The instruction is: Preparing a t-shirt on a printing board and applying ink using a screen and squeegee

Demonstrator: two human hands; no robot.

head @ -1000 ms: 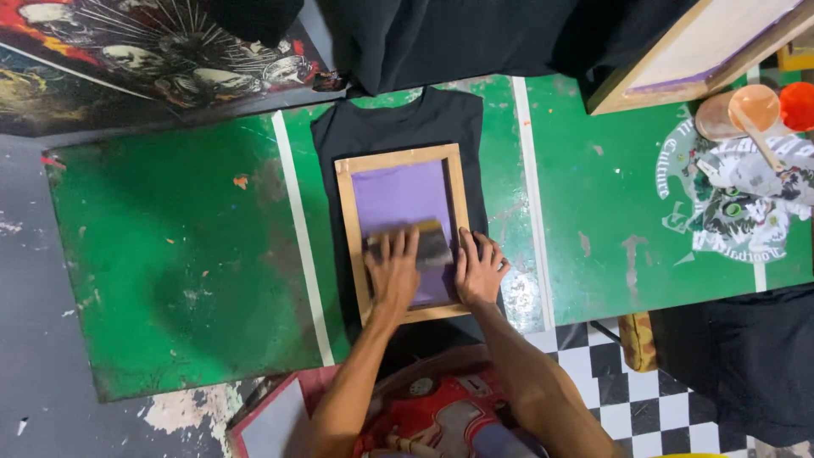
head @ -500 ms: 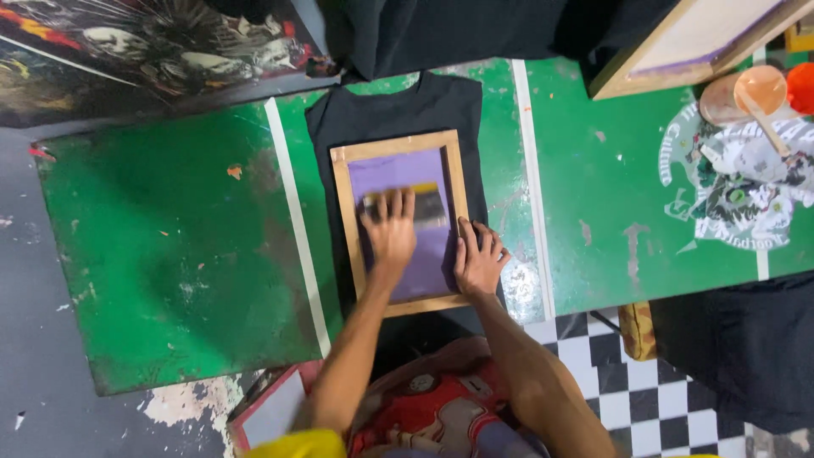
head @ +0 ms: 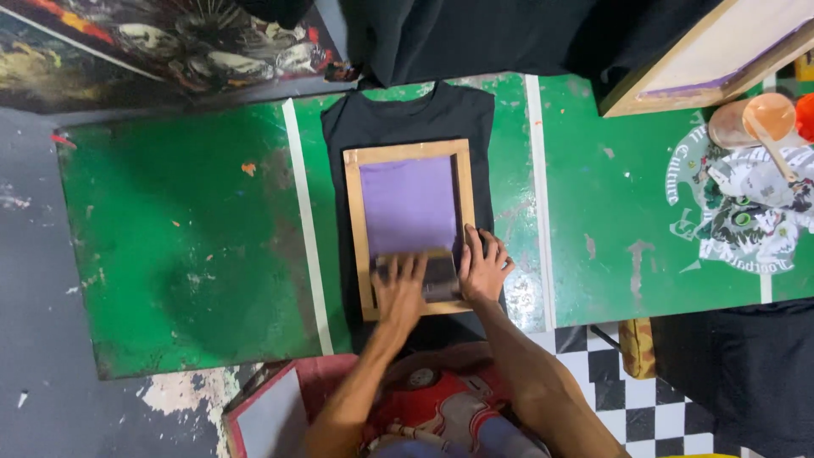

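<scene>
I am pressing a squeegee (head: 421,273) against the purple mesh of a wooden printing frame (head: 410,152), at the near end of the screen. My left hand (head: 400,293) is lying flat over the squeegee's left part, fingers spread wide and pushing down; my right hand (head: 483,267) is gripping its right end, with the fingers resting partly on the frame's right rail. The frame is sitting squarely on a black shirt (head: 407,114), which is lying flat on the green table (head: 178,229) between two white stripes. To do this stroke well, I judge I should be keeping even pressure from both hands and holding the blade level. Far right, another frame (head: 721,55) is leaning, near an orange tub (head: 755,119).
</scene>
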